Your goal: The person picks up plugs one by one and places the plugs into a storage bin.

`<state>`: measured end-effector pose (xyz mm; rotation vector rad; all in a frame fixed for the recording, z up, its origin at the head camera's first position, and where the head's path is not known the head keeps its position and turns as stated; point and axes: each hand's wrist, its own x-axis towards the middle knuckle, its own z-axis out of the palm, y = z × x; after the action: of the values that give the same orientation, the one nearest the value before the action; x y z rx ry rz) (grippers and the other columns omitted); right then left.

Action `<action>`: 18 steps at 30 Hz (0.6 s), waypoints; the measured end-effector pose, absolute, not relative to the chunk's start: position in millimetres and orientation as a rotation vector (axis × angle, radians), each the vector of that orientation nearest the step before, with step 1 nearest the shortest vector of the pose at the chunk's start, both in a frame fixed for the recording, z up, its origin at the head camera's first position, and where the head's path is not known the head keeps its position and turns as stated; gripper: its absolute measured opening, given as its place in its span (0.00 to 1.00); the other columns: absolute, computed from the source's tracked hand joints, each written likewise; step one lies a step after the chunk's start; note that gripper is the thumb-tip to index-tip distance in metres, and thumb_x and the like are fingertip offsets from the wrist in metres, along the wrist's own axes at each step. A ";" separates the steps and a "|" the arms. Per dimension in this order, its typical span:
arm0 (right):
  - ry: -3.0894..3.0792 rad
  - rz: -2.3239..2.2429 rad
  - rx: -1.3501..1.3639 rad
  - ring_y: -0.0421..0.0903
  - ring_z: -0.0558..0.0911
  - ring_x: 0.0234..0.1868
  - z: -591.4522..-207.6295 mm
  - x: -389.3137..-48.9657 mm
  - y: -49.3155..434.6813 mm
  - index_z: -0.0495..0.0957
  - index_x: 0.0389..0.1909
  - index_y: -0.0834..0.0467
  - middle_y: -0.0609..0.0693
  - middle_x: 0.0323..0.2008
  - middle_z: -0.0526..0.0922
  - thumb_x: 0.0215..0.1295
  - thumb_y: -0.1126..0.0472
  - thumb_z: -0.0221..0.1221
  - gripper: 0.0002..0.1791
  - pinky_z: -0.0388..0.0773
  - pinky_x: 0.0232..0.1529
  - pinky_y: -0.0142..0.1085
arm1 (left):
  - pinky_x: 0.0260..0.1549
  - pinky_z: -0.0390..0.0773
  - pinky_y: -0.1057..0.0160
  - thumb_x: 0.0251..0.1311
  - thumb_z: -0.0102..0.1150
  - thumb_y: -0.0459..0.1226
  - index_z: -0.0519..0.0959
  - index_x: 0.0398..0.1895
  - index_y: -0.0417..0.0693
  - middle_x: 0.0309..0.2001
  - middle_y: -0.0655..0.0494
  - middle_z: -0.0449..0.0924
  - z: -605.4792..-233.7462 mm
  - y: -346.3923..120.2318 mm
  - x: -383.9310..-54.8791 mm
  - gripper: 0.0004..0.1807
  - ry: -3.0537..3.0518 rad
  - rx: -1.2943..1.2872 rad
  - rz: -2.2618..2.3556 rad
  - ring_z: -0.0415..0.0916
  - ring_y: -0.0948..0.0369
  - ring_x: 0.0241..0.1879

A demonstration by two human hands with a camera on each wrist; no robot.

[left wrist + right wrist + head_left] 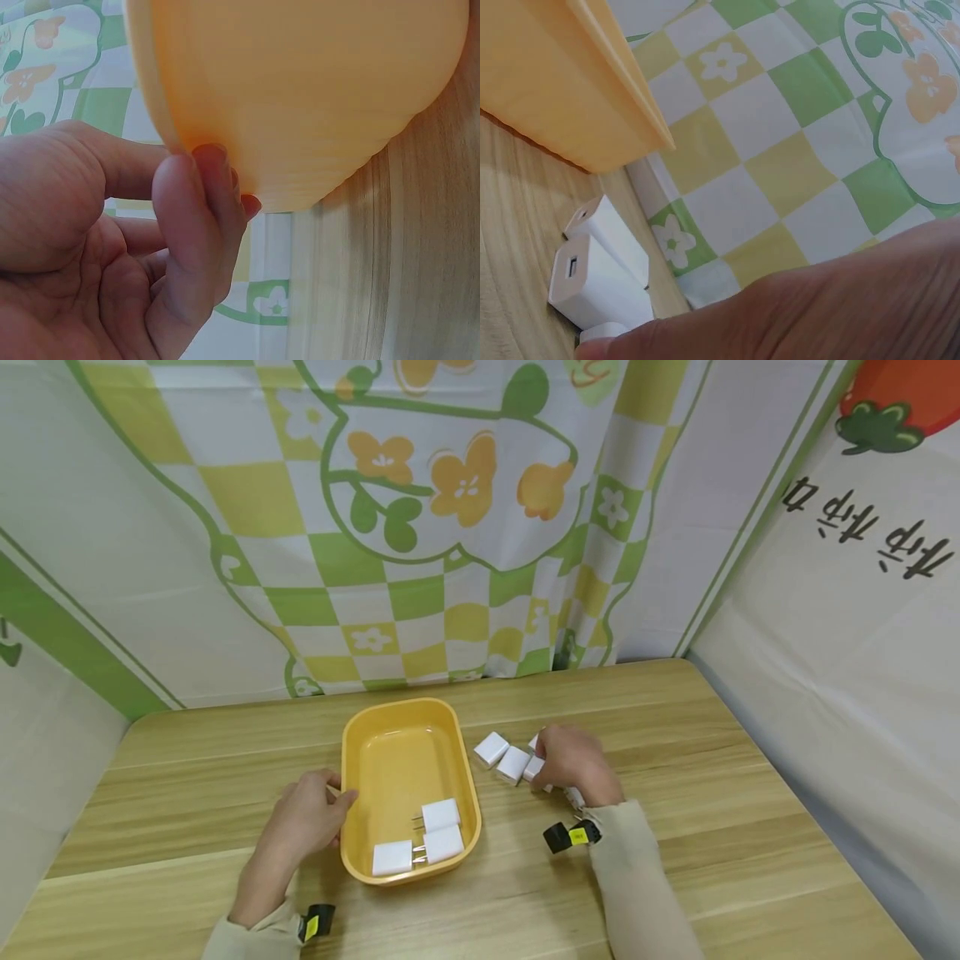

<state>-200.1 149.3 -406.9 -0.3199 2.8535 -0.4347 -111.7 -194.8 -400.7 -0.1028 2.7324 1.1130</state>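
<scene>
1. Checkered curtain (420, 602) hangs behind the wood-grain table (187, 793).
2. Left hand (303, 814) pinches the yellow tray (397, 768) by its left rim; probably light, stiff plastic.
3. Three white chargers (441, 814) lie inside; loose chargers (513, 765) sit right of it, some beneath the right hand (576, 762); whether it pinches one, I cannot tell.
4. Chargers look light, hard, slightly slick: grip flat sides, clear of prongs (419, 860).
</scene>
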 end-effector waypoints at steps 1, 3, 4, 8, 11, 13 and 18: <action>2.853 -0.427 -0.316 0.46 0.74 0.27 -407.0 -200.0 148.2 0.79 0.24 0.54 0.46 0.24 0.77 0.39 0.58 0.81 0.18 0.69 0.25 0.39 | 0.18 0.78 0.60 0.72 0.55 0.35 0.71 0.55 0.23 0.30 0.46 0.84 -400.7 -194.7 -111.8 0.20 2.733 -0.100 1.116 0.79 0.59 0.16; 2.854 -0.409 -0.307 0.46 0.75 0.27 -408.0 -199.8 146.1 0.78 0.23 0.54 0.46 0.24 0.77 0.37 0.60 0.81 0.18 0.70 0.26 0.40 | 0.17 0.77 0.60 0.72 0.55 0.34 0.71 0.55 0.23 0.30 0.46 0.84 -400.7 -194.9 -111.7 0.20 2.733 -0.091 1.124 0.79 0.59 0.16; 2.858 -0.402 -0.309 0.47 0.75 0.27 -408.5 -199.4 145.2 0.78 0.23 0.54 0.46 0.24 0.77 0.36 0.61 0.81 0.18 0.70 0.26 0.41 | 0.17 0.77 0.60 0.72 0.55 0.34 0.72 0.55 0.23 0.30 0.46 0.84 -400.9 -195.0 -111.7 0.19 2.732 -0.095 1.125 0.79 0.59 0.16; 2.882 -0.373 -0.310 0.48 0.75 0.28 -410.0 -198.1 142.7 0.78 0.22 0.53 0.47 0.24 0.77 0.32 0.64 0.80 0.19 0.71 0.28 0.43 | 0.17 0.78 0.60 0.72 0.55 0.34 0.72 0.54 0.23 0.29 0.47 0.84 -401.5 -194.9 -111.5 0.19 2.732 -0.110 1.126 0.78 0.59 0.15; 2.895 -0.366 -0.309 0.48 0.75 0.29 -410.9 -197.8 142.5 0.78 0.23 0.53 0.47 0.25 0.77 0.32 0.66 0.79 0.19 0.71 0.31 0.45 | 0.17 0.78 0.60 0.71 0.55 0.34 0.72 0.54 0.24 0.29 0.47 0.84 -401.5 -194.8 -111.2 0.19 2.732 -0.118 1.127 0.78 0.59 0.15; 2.895 -0.363 -0.306 0.48 0.75 0.30 -411.2 -198.0 142.7 0.78 0.23 0.53 0.47 0.25 0.77 0.32 0.67 0.78 0.18 0.71 0.32 0.45 | 0.17 0.78 0.60 0.71 0.55 0.34 0.72 0.54 0.24 0.28 0.47 0.83 -401.2 -194.8 -111.0 0.19 2.732 -0.113 1.130 0.78 0.59 0.16; 2.889 -0.370 -0.320 0.48 0.76 0.30 -409.5 -197.7 143.1 0.79 0.24 0.53 0.47 0.26 0.77 0.34 0.66 0.78 0.18 0.71 0.31 0.44 | 0.17 0.78 0.60 0.72 0.55 0.35 0.72 0.55 0.24 0.29 0.48 0.83 -400.4 -194.7 -110.9 0.19 2.730 -0.115 1.128 0.78 0.59 0.16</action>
<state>-197.7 143.1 -409.5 -0.3199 2.8886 -0.3697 -110.9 -194.7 -400.4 -0.1149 2.7300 1.1277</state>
